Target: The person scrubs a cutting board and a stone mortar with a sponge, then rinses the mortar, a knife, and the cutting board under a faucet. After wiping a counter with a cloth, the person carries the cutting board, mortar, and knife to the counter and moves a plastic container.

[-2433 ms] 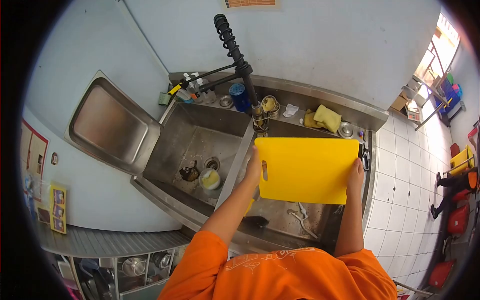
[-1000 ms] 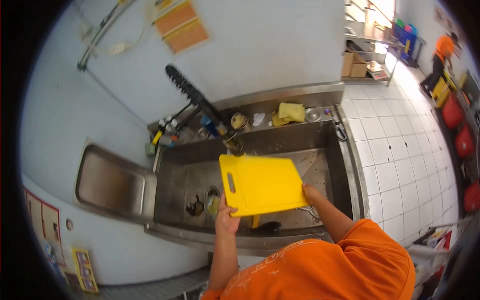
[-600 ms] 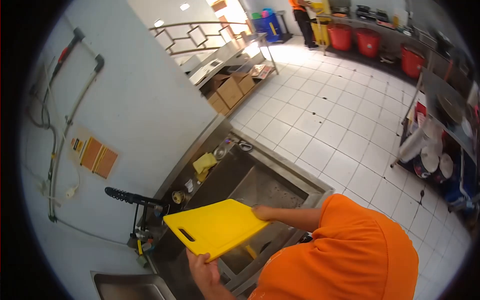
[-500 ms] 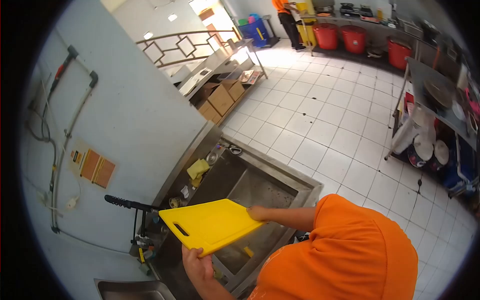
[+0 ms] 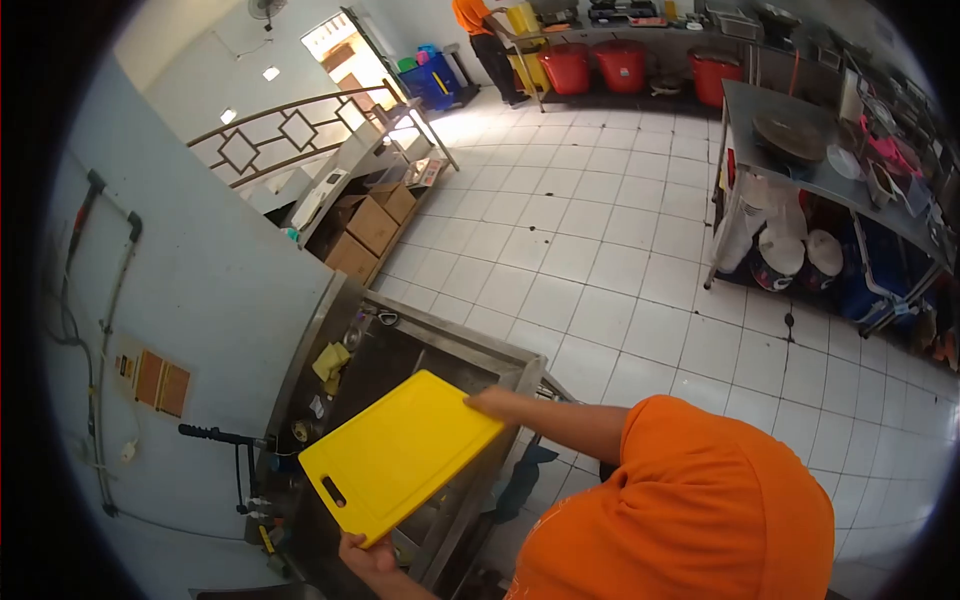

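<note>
we hold the yellow cutting board [image 5: 400,455] in both hands, low and left of centre in the frame, tilted over the metal sink [image 5: 455,338]. our left hand [image 5: 368,558] is closed on the board's bottom corner, near its handle slot [image 5: 333,492]. our right hand [image 5: 492,403] is closed on the opposite edge, toward the board's right corner, with the arm reaching in from our orange shirt [image 5: 700,500] at lower right. how the fingers sit under the board we cannot tell. along the sink's back ledge, just beyond the board, we see a crumpled yellow cloth [image 5: 330,365], and the black tap [image 5: 215,434] sticks out toward the left of the frame. on the wall at left there is an orange notice [image 5: 160,383]. cardboard boxes [image 5: 370,228] sit under a table at upper left of centre, and white floor tiles [image 5: 570,240] fill the middle. another person [image 5: 487,45] stands at the top, near the red bins [image 5: 565,68]. at upper right is a metal table [image 5: 750,110] with white buckets [image 5: 780,258] beneath it.
</note>
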`<control>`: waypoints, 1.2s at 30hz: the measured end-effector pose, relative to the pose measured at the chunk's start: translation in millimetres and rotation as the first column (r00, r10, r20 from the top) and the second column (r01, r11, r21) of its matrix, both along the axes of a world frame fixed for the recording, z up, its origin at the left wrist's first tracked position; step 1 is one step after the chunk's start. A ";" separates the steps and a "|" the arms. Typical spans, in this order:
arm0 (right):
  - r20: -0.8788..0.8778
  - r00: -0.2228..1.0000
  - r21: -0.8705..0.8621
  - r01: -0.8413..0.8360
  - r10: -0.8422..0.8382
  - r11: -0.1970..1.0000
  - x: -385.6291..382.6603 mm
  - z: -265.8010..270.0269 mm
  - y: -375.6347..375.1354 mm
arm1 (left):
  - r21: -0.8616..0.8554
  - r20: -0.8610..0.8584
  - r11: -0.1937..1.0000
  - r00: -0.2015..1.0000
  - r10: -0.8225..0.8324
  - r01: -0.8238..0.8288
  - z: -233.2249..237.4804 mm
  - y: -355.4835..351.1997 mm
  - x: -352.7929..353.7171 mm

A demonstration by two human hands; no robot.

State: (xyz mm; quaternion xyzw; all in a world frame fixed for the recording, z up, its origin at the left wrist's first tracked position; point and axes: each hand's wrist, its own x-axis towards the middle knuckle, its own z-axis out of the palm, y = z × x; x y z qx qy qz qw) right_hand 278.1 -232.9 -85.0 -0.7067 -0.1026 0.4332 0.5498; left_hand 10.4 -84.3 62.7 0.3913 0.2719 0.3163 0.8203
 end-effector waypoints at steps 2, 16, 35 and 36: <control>-0.342 0.939 0.355 0.161 -0.033 0.921 16.6 -7.7 -20.1 | -0.084 0.074 0.996 0.997 0.003 0.003 -29.8 -0.3 -3.1; -0.363 0.624 0.552 0.743 -0.692 0.380 192.0 -9.2 -395.9 | -0.017 -0.147 0.988 0.977 -0.152 0.151 -101.1 -130.0 166.3; -0.513 -0.040 0.680 0.591 -0.857 -0.434 408.1 -157.3 -827.5 | 0.014 -0.291 0.960 0.917 0.272 -0.280 -195.8 -132.7 45.6; -0.514 0.034 0.648 0.670 -0.857 -0.362 418.8 -170.2 -855.0 | 0.102 -0.368 0.929 0.854 0.368 -0.357 -157.4 -162.5 71.0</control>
